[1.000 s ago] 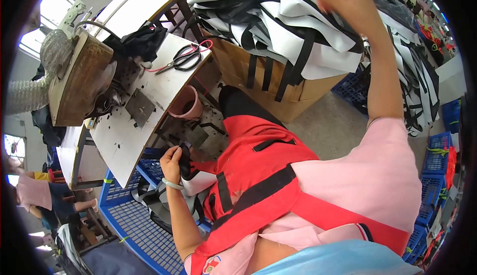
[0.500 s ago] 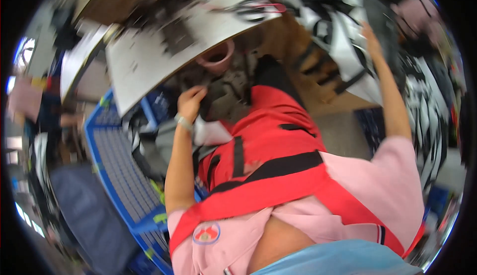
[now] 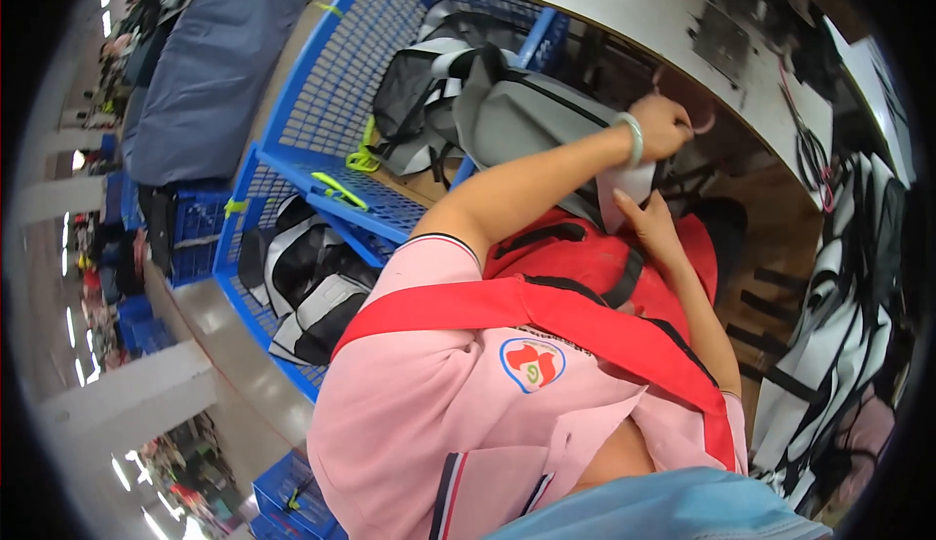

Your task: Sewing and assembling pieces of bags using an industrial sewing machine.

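Observation:
My left hand [image 3: 663, 129], with a pale bangle at the wrist, is beside the table edge. Its fingers curl closed, and whatever they grip is hidden. Just below it, my right hand [image 3: 653, 226] pinches a white fabric piece [image 3: 626, 189] with the thumb on top, over my lap. The white piece lies against a grey sewn fabric bag part [image 3: 531, 116], which stretches from my lap into the blue basket [image 3: 283, 140] on my left. A red apron [image 3: 585, 272] covers my lap under both hands.
A white worktable [image 3: 673, 14] with a dark metal plate stands ahead, with scissors [image 3: 814, 155] at its right end. White and black fabric strips [image 3: 838, 326] hang at right. More black and grey bag parts [image 3: 327, 287] fill the basket's near section. A blue-grey covered stack [image 3: 210, 72] stands beyond.
The view has swung left toward the basket. My right hand has come from the fabric pile at right to my lap and now pinches the white piece; my left hand is close above it.

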{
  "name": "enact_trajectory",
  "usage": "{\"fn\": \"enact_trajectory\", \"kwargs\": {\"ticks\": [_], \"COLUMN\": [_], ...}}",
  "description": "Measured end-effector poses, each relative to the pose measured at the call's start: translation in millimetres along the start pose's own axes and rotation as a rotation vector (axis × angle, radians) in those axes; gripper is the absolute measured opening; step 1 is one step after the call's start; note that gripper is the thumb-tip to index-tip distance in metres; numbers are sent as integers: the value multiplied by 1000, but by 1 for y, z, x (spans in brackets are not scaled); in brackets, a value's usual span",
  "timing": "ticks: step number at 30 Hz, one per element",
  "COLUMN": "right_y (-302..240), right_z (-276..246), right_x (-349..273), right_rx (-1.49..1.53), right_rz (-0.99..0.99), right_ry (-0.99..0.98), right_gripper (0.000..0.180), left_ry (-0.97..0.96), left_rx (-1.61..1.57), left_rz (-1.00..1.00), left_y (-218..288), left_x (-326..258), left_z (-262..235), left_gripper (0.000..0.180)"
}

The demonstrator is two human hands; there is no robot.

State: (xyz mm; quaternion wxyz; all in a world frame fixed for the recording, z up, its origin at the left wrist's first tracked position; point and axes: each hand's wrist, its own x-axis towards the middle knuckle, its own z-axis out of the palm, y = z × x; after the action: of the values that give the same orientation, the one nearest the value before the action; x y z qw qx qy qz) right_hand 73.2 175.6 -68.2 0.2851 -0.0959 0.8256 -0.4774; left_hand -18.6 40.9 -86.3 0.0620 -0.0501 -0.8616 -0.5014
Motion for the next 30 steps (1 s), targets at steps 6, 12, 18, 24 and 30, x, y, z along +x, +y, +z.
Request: {"fn": "enact_trajectory", "kwargs": {"ticks": [6, 12, 18, 24, 30], "right_y": [39, 38, 117, 99, 66], "right_z": [-32, -126, -147, -138, -137], "right_x": [31, -25, -33, -38, -50], "right_rx": [527, 1175, 1405, 1126, 952], "right_rz": [146, 193, 133, 202, 170], "right_ry": [87, 15, -353, 145, 21], "right_gripper": [40, 37, 29, 37, 23], "left_ry": [155, 638, 245, 171, -7], "left_rx": [151, 27, 513, 809, 1295], "left_rz": [305, -112, 58, 228, 513], "left_y": [-2, -77, -121, -150, -143], "left_x": [-16, -79, -111, -76, -49], "left_z": [-56, -205, -149, -88, -118], "left_gripper": [30, 17, 23, 20, 17]}}
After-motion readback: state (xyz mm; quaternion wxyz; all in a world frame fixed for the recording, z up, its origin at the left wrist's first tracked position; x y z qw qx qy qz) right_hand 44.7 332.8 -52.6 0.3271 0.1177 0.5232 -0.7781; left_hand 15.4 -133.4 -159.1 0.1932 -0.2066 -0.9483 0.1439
